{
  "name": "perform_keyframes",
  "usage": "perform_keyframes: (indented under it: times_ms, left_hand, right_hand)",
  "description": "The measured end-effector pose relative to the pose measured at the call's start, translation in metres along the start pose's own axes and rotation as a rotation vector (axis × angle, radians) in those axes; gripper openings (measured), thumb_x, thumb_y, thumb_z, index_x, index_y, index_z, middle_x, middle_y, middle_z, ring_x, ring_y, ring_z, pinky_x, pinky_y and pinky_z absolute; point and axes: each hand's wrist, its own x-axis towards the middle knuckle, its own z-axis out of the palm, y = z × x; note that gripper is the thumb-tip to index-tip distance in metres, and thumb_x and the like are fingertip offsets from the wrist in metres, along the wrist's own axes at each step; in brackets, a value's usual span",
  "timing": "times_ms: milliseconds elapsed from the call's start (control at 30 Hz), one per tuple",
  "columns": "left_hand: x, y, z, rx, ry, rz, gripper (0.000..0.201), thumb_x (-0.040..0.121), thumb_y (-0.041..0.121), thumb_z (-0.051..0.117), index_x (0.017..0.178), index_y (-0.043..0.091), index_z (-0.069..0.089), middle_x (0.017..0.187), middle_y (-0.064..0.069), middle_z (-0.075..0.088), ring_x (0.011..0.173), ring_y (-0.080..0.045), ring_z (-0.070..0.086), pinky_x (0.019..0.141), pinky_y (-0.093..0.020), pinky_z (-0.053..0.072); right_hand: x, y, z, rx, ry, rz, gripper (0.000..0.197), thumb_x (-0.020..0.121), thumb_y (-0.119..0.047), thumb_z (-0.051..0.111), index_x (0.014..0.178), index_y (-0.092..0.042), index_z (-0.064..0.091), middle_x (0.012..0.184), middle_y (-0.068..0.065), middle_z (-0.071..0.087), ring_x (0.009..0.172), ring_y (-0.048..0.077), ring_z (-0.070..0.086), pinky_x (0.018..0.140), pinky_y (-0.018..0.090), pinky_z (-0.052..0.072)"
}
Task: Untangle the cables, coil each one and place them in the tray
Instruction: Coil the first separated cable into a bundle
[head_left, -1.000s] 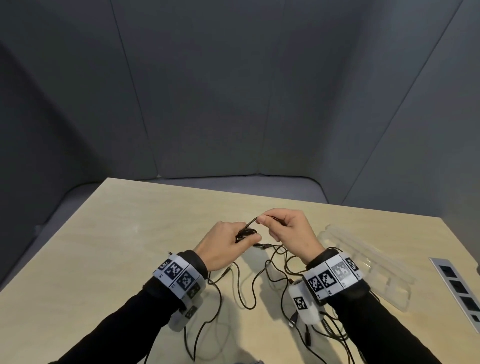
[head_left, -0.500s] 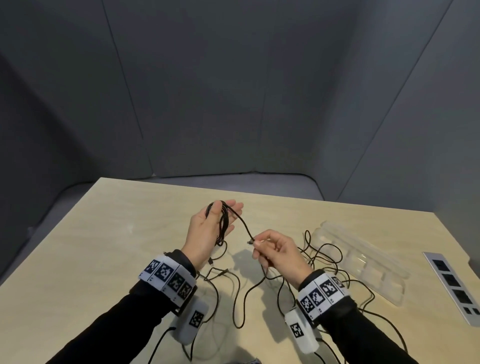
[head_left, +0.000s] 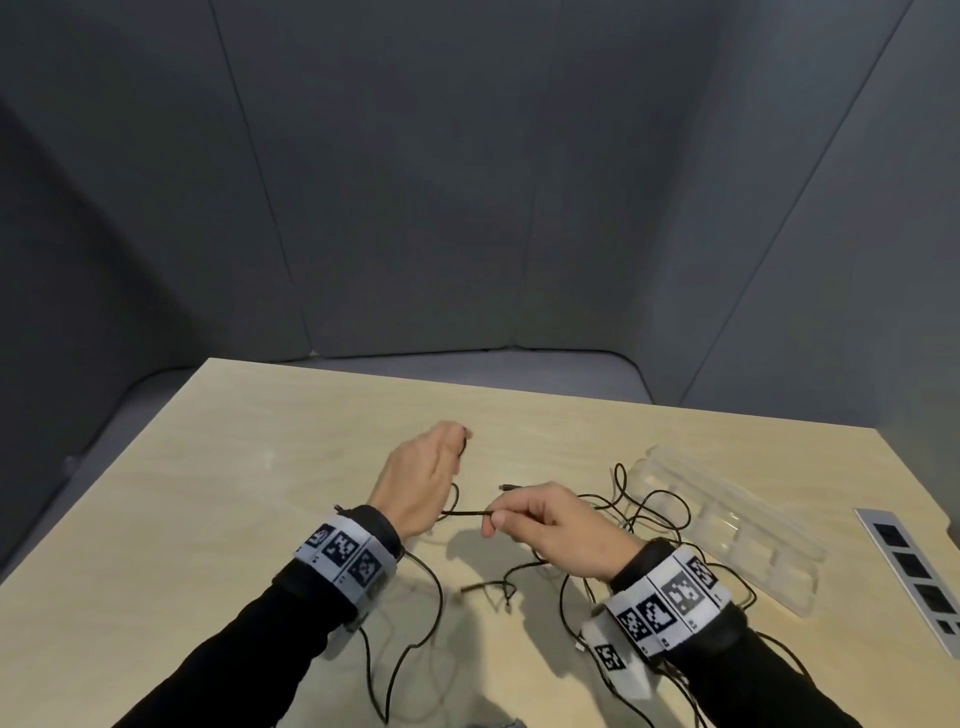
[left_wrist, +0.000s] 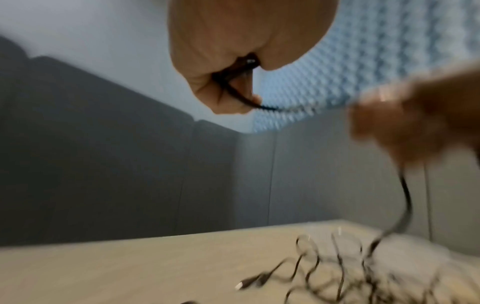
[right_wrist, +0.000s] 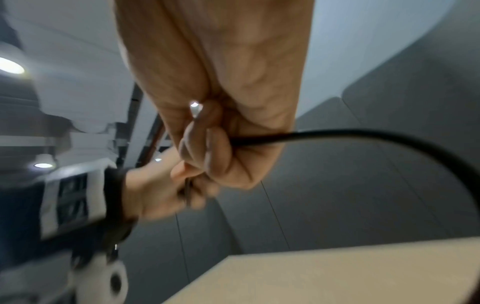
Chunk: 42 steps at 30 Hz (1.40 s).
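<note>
Left hand (head_left: 415, 478): raised above the bench (head_left: 260, 493), fingers curled round several strands of a black cable (head_left: 465, 513); the left wrist view shows the strands bunched in the closed palm and one run leaving toward the other hand.
Right hand (head_left: 550, 525): lower and nearer the tray, thumb and fingertips pinching the same cable, which stretches taut between the two hands; a metal plug tip (head_left: 505, 487) sticks out just past the knuckles.
Loose cables (head_left: 644, 512): a tangle of thin black leads on the bench, beneath and behind the right hand, with loops reaching the near edge of the tray and longer runs trailing toward the person's sleeves.
Tray (head_left: 727, 525): clear plastic, with compartments, lying on the bench to the right of the hands; whether any cable lies inside it cannot be told.
Wrist bands (head_left: 343, 553): white bands with black square markers over black sleeves on both forearms.
Socket strip (head_left: 914, 571): grey panel with dark openings set in the bench at the far right.
</note>
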Motion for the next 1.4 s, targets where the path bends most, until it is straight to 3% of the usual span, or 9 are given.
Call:
perform_keyframes:
  times_ms: [200, 367, 533, 700, 867, 1000, 1200, 1300, 1400]
  left_hand:
    - [-0.006, 0.010, 0.004, -0.082, -0.287, 0.064, 0.071, 0.090, 0.064, 0.016, 0.061, 0.018, 0.063, 0.055, 0.004, 0.061, 0.055, -0.008, 0.057, 0.061, -0.026, 0.044]
    - [-0.010, 0.014, 0.003, -0.315, -0.344, -0.026, 0.035, 0.095, 0.034, 0.051, 0.077, 0.008, 0.065, 0.057, 0.004, 0.056, 0.049, -0.010, 0.045, 0.053, -0.023, 0.039]
    - [-0.010, 0.025, 0.005, -0.758, -0.179, -0.312, 0.034, 0.101, 0.022, 0.039, 0.091, -0.001, 0.062, 0.072, -0.010, 0.071, 0.069, -0.029, 0.070, 0.060, -0.028, 0.055]
    - [-0.002, 0.028, 0.005, -1.019, 0.067, -0.418, 0.038, 0.101, 0.027, 0.037, 0.105, -0.001, 0.061, 0.105, -0.015, 0.071, 0.094, -0.027, 0.070, 0.082, -0.036, 0.057]
    - [0.003, 0.033, -0.001, -1.069, 0.164, -0.386, 0.037, 0.101, 0.036, 0.032, 0.102, 0.009, 0.057, 0.073, -0.002, 0.066, 0.071, -0.023, 0.070, 0.069, -0.041, 0.058]
    - [0.004, 0.026, 0.000, -0.910, 0.191, -0.384, 0.030, 0.102, 0.035, 0.031, 0.101, 0.019, 0.057, 0.068, 0.003, 0.048, 0.048, -0.007, 0.036, 0.040, -0.021, 0.037]
    - [-0.003, 0.002, 0.003, -0.037, -0.005, 0.037, 0.050, 0.100, 0.043, 0.022, 0.097, 0.013, 0.062, 0.071, 0.008, 0.057, 0.063, -0.007, 0.057, 0.066, -0.020, 0.043]
    - [-0.011, -0.008, 0.010, -0.022, -0.156, 0.066, 0.085, 0.089, 0.068, 0.001, 0.081, 0.012, 0.065, 0.066, 0.001, 0.064, 0.063, -0.012, 0.061, 0.066, -0.036, 0.049]
    - [-0.014, -0.003, 0.010, -0.015, -0.252, 0.146, 0.064, 0.088, 0.061, 0.011, 0.069, 0.019, 0.055, 0.061, 0.006, 0.059, 0.055, -0.006, 0.055, 0.055, -0.028, 0.043]
  right_hand:
    - [0.011, 0.001, -0.016, -0.098, 0.249, -0.100, 0.019, 0.090, -0.037, 0.054, 0.080, -0.029, 0.068, 0.055, -0.001, 0.055, 0.051, 0.005, 0.039, 0.056, 0.027, 0.037]
    - [0.011, 0.012, -0.023, 0.413, 0.446, -0.007, 0.012, 0.080, -0.001, 0.069, 0.082, 0.002, 0.057, 0.050, 0.005, 0.052, 0.039, 0.001, 0.046, 0.047, 0.011, 0.038]
    - [0.005, 0.025, -0.019, 0.445, 0.378, 0.018, 0.008, 0.087, -0.007, 0.062, 0.079, -0.006, 0.058, 0.052, -0.001, 0.055, 0.045, 0.006, 0.042, 0.049, 0.016, 0.035]
    - [0.003, 0.038, 0.002, 0.532, 0.331, 0.108, 0.014, 0.096, -0.008, 0.047, 0.088, -0.011, 0.059, 0.061, 0.003, 0.051, 0.040, 0.006, 0.034, 0.044, 0.024, 0.037]
    - [0.000, 0.045, 0.028, 0.246, -0.064, 0.229, 0.025, 0.101, -0.025, 0.039, 0.096, -0.024, 0.063, 0.048, -0.007, 0.044, 0.040, 0.005, 0.036, 0.043, 0.017, 0.034]
    - [-0.001, 0.031, 0.031, -0.126, -0.142, 0.138, 0.025, 0.097, -0.033, 0.045, 0.106, -0.024, 0.067, 0.055, -0.009, 0.039, 0.050, 0.005, 0.035, 0.053, 0.021, 0.033]
    - [-0.005, -0.012, 0.005, -0.279, -0.136, -0.039, 0.022, 0.095, -0.023, 0.047, 0.091, -0.020, 0.069, 0.054, -0.005, 0.046, 0.048, 0.009, 0.038, 0.052, 0.016, 0.031]
    - [0.001, -0.021, -0.010, -0.338, -0.006, -0.096, 0.020, 0.094, -0.020, 0.053, 0.090, -0.013, 0.070, 0.045, -0.017, 0.051, 0.051, -0.004, 0.049, 0.054, 0.009, 0.031]
    - [0.008, -0.012, -0.017, -0.275, 0.165, -0.135, 0.018, 0.092, -0.021, 0.056, 0.086, -0.015, 0.072, 0.053, -0.014, 0.056, 0.053, 0.002, 0.048, 0.056, 0.012, 0.033]
